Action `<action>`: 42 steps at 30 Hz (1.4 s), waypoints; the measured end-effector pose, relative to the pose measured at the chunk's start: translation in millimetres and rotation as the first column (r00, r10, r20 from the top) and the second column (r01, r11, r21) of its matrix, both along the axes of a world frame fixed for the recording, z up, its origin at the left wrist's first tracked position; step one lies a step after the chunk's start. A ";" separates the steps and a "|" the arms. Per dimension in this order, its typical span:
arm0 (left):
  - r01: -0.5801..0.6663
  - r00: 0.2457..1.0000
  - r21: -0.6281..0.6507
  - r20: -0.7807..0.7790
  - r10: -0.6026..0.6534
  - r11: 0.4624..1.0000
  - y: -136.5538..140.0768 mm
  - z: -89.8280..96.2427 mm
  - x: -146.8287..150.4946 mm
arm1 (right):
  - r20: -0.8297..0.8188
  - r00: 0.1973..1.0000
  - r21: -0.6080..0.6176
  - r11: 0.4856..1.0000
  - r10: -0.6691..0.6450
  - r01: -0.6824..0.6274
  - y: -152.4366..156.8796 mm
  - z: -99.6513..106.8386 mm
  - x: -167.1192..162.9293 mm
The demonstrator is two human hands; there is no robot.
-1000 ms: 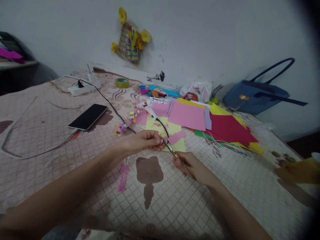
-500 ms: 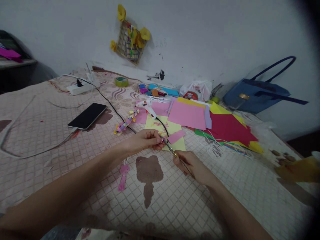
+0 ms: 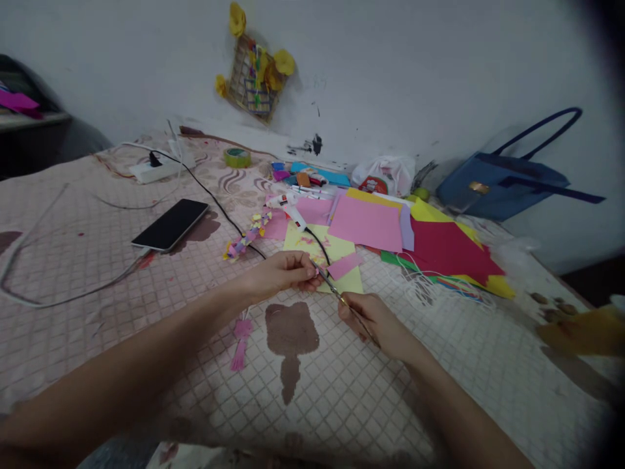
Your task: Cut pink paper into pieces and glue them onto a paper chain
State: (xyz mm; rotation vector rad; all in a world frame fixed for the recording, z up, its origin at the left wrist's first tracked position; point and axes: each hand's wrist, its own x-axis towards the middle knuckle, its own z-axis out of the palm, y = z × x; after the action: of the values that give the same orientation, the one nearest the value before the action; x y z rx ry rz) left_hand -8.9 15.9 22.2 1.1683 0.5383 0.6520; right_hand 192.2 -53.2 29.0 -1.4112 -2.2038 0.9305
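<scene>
My left hand (image 3: 294,270) pinches a tiny piece of pink paper (image 3: 317,272), mostly hidden by the fingertips. Closed around the handles of a pair of scissors (image 3: 334,289) is my right hand (image 3: 370,319). The blades point up and left, reaching the pink piece at my left fingers. Below the hands lies a pale yellow sheet (image 3: 349,284) scattered with pink scraps, with a pink paper strip (image 3: 344,266) across its right part. A pink paper tassel (image 3: 239,342) rests on the cloth nearer to me.
Behind the hands are a white glue gun (image 3: 291,212) with its black cord and a colourful paper garland (image 3: 248,238). Pink sheets (image 3: 366,223), red paper (image 3: 449,251) and white string (image 3: 417,283) lie rightward. A tablet (image 3: 170,226), power strip (image 3: 151,170) and blue bag (image 3: 498,185) stand farther out.
Almost nothing differs. Both hands, the scissors and the pink piece keep nearly the same place; the view has shifted very slightly.
</scene>
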 end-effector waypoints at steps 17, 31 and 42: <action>0.070 0.998 0.014 -0.007 -0.070 0.997 5.9 -4.1 -5.1 | 0.005 1.000 -0.008 1.000 0.003 -0.003 -1.1 -8.1 1.0; 0.112 0.994 -0.003 0.019 -0.112 0.994 9.4 -9.6 -7.5 | -0.027 1.000 -0.016 1.000 -0.007 0.006 -2.7 -11.6 -1.5; 0.128 0.992 -0.021 -0.014 -0.128 0.992 10.7 -10.1 -8.9 | -0.060 0.995 -0.115 0.990 0.074 -0.080 0.1 -3.7 7.4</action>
State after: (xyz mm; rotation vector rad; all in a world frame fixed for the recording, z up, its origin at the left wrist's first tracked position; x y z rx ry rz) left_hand -17.8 26.7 12.1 1.1798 0.4778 0.5269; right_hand 199.6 -53.1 25.3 -1.3414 -2.2079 1.1299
